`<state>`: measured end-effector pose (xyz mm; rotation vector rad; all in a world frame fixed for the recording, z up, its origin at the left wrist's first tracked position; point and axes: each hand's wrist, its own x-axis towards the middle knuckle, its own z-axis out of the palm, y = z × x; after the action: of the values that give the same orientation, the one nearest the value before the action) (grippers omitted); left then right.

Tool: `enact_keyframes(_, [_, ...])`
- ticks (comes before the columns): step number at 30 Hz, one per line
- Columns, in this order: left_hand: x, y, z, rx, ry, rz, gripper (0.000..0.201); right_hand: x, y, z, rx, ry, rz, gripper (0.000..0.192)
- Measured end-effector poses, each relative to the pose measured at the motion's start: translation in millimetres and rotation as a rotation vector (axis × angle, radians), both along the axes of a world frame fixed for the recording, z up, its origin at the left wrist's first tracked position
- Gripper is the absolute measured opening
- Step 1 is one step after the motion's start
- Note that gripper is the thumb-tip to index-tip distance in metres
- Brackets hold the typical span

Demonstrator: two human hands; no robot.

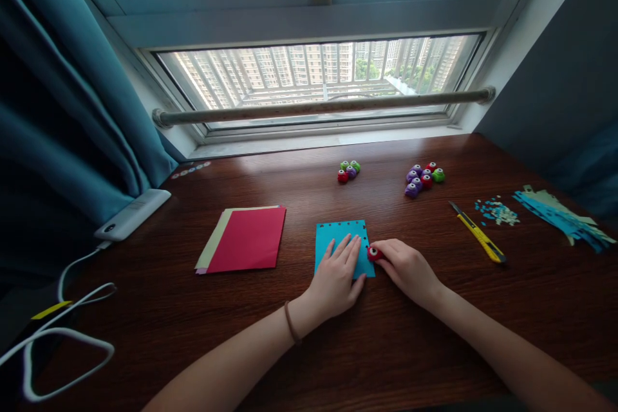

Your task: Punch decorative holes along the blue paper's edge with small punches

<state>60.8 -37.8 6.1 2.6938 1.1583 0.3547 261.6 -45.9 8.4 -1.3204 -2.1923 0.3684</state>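
Observation:
A blue sheet of paper [324,238] lies on the table with small punched holes along its far edge and down part of its right edge. My left hand [337,275] rests flat on the sheet, fingers stretched out. At the sheet's right edge, my right hand [405,268] is closed on a small red craft hole punch [373,253]. Whether the punch is pressed down I cannot tell. Farther back stand two groups of similar punches: a few [351,170] in red, green and purple, and a larger cluster [421,179] to the right.
Red paper [248,241] tops a stack at left. A yellow utility knife [480,235] lies at right, near paper bits [497,211] and blue and pale green strips [560,215]. A white device [135,214] with a cable [72,335] sits by the curtain.

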Motion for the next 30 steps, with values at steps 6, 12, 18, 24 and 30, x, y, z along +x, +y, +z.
enact_keyframes(6, [-0.6, -2.0, -2.3, 0.015, 0.005, 0.061, 0.06, 14.8, 14.9, 2.8, -0.012, 0.248, -0.266, 0.02])
enact_keyframes(12, [-0.3, -3.6, -2.6, 0.041, 0.027, 0.094, 0.057, 12.2, 6.5, 14.4, -0.237, 0.335, -0.107, 0.021])
enact_keyframes(18, [-0.6, -4.5, -1.8, 0.042, 0.039, 0.091, 0.055, 4.6, 3.2, 17.7, -0.39, 0.558, -0.029, 0.017])
enact_keyframes(24, [0.5, -3.4, -0.2, 0.026, 0.054, 0.088, 0.055, 11.5, 16.0, 19.5, -0.785, 1.342, -0.051, 0.021])
enact_keyframes(30, [-0.2, -3.7, -0.6, 0.023, 0.06, 0.091, 0.055, 13.4, 19.0, 7.0, -0.621, 0.877, -0.159, 0.021])
